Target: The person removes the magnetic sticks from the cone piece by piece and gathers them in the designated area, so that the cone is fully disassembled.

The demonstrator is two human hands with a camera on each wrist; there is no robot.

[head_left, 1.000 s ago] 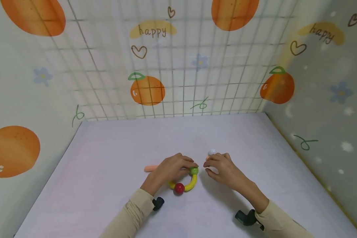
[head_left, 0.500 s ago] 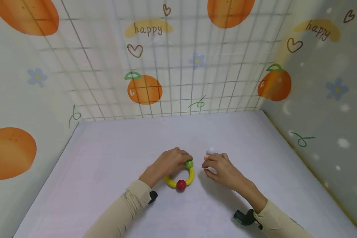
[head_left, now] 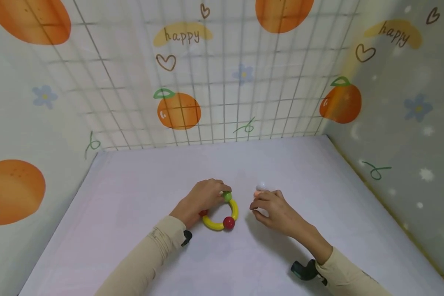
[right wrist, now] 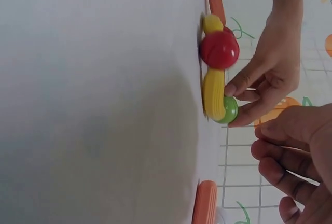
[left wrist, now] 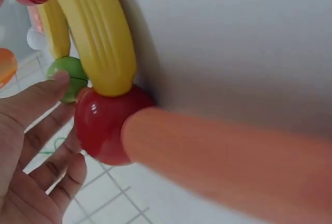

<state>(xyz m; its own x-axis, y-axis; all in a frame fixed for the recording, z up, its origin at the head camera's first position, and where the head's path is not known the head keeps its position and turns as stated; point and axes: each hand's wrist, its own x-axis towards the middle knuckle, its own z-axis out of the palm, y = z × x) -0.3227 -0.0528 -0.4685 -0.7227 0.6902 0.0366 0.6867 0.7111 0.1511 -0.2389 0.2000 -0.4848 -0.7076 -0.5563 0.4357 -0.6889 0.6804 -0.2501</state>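
Note:
On the table lies a ring of yellow curved pieces (head_left: 235, 209) joined by coloured balls. My left hand (head_left: 201, 197) pinches its green ball (head_left: 227, 196) at the far side, thumb on it in the left wrist view. One red ball (head_left: 229, 223) sits at the ring's near side. Another red ball (left wrist: 111, 125) meets an orange stick (left wrist: 223, 156), which my left forearm hides in the head view. My right hand (head_left: 275, 209) hovers with loosely bent fingers and holds nothing. Just beyond it lie another orange stick (right wrist: 205, 203) and a white ball (head_left: 261, 186).
A pale sheet covers the table (head_left: 140, 176). Printed curtains with oranges and a white wire grid (head_left: 222, 98) stand at the back, with more walls at the left and right. Black wrist cameras (head_left: 304, 270) sit below both hands.
My left hand has moved away and left with the green ball, turning the ring. The near red ball has swung right and a second has come into view. The right hand stays nearly still.

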